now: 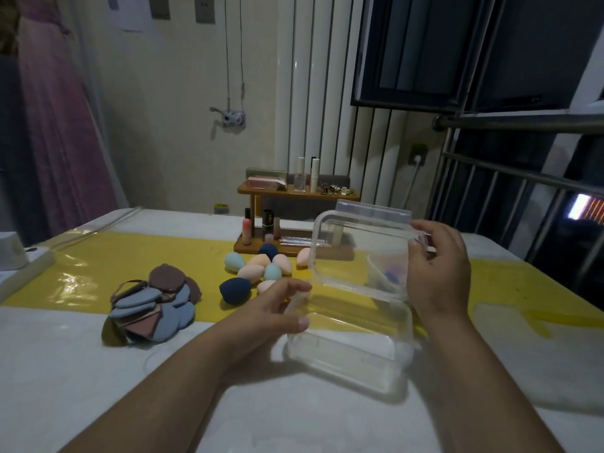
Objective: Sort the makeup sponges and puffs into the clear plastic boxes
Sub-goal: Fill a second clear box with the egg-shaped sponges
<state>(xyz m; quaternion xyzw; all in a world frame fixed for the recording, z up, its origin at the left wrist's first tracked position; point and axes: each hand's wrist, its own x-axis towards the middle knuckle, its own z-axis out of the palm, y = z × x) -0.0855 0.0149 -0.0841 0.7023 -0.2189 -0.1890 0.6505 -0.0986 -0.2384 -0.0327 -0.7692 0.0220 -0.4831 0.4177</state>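
Black tube (268,221): the gold print was too small to read.
Wall papers (132,13): the print was blurred, nothing legible.

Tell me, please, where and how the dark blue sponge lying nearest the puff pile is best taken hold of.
Take the dark blue sponge across its wide, rounded belly, coming from above and the left, I would say. Its left and near sides are free, while pale sponges crowd its right. The left hand, now holding the clear box, is nearest; the right hand holds the lid.
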